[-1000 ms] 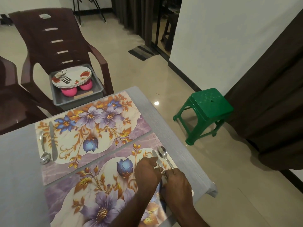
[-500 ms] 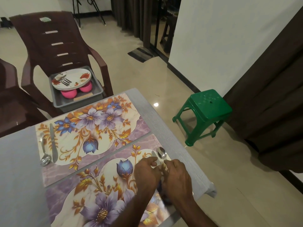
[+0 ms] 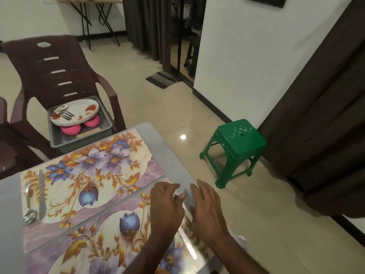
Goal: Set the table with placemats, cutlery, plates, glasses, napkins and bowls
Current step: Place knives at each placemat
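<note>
Two floral placemats lie side by side on the grey table (image 3: 173, 161). The far placemat (image 3: 94, 175) carries a spoon (image 3: 29, 214) and a knife (image 3: 41, 194) at its left end. Both my hands hover over the right end of the near placemat (image 3: 98, 244). My left hand (image 3: 166, 204) has loosely curled fingers with nothing seen in them. My right hand (image 3: 207, 208) has its fingers straight and spread. A shiny cutlery handle (image 3: 192, 252) shows under my right wrist; the rest of that cutlery is hidden by my hands.
A grey tray (image 3: 59, 143) on a brown plastic chair (image 3: 49, 72) holds stacked floral plates (image 3: 79, 111) with forks (image 3: 66, 114) on top and two pink bowls (image 3: 71, 129). A green stool (image 3: 241, 139) stands on the floor to the right, by a dark curtain.
My hands have come off the spoon and knife on the near placemat and spread apart. The right hand's fingers have straightened. The view has tilted upward.
</note>
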